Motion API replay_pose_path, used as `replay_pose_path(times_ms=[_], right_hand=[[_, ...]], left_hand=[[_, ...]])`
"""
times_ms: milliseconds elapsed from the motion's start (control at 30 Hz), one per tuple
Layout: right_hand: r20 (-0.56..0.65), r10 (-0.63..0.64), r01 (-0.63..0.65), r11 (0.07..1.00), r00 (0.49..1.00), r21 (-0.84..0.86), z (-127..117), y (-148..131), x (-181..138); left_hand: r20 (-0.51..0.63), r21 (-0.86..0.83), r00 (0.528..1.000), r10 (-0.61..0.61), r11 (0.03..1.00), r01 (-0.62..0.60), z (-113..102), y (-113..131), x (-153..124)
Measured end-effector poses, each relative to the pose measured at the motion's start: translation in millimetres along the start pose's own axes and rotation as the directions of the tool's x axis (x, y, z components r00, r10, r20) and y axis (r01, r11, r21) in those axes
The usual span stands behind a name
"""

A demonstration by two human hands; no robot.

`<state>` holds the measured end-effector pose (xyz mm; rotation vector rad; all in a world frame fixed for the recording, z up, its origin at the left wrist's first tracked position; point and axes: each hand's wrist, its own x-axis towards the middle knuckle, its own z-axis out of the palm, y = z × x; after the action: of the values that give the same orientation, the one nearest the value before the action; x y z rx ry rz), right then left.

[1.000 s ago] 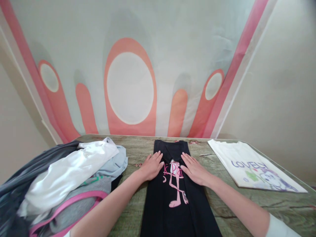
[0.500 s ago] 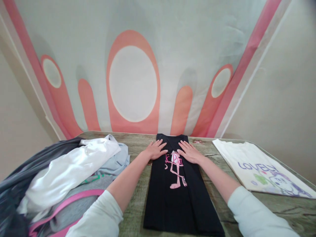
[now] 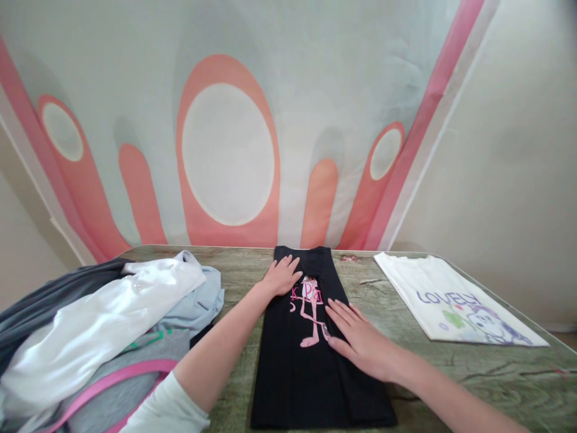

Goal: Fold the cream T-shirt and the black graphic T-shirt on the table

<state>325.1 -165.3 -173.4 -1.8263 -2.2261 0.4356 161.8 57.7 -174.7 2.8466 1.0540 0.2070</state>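
Note:
A black shirt with a pink cartoon figure and pink letters lies folded into a long narrow strip in front of me, its neck end at the far table edge. My left hand rests flat on its upper left part, fingers spread. Lower down, my right hand lies on the right side of the shirt with its fingers stretched out, beside the figure's feet. Neither hand grips anything.
On the left is a heap of loose clothes, with a white garment on top and a pink-trimmed grey one. A folded white shirt lettered LOVELY lies at the right on the wood-patterned table. Behind stands a printed backdrop.
My right hand has slid down the right side of the black shirt, toward me. The left hand stays near the neck end. My view has turned slightly to the right.

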Motion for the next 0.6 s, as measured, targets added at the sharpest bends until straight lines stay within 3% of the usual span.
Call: replay_pose_path(times_ms=[200,333,467,600], right_hand=[[0.120,-0.103,0.094,0.993,0.987,0.074,1.0,-28.2,-60.6],[0.152,-0.187,0.177,0.981,0.971,0.079,8.4,-25.5,-71.5],[0.207,-0.283,0.256,0.955,0.936,0.149,-17.7,-24.1,-74.4],[-0.008,-0.116,0.116,0.992,0.993,0.046,-43.9,-4.7,-70.2]], left_hand=[[0.018,-0.012,0.994,0.109,0.994,-0.109,6.5,26.3,6.8],[0.011,-0.005,0.986,0.163,0.987,-0.163,14.3,28.4,3.5],[-0.030,-0.026,0.985,0.169,0.985,-0.170,0.5,25.4,-7.1],[-0.077,0.055,0.988,0.132,0.990,-0.128,-35.2,22.7,-42.5]])
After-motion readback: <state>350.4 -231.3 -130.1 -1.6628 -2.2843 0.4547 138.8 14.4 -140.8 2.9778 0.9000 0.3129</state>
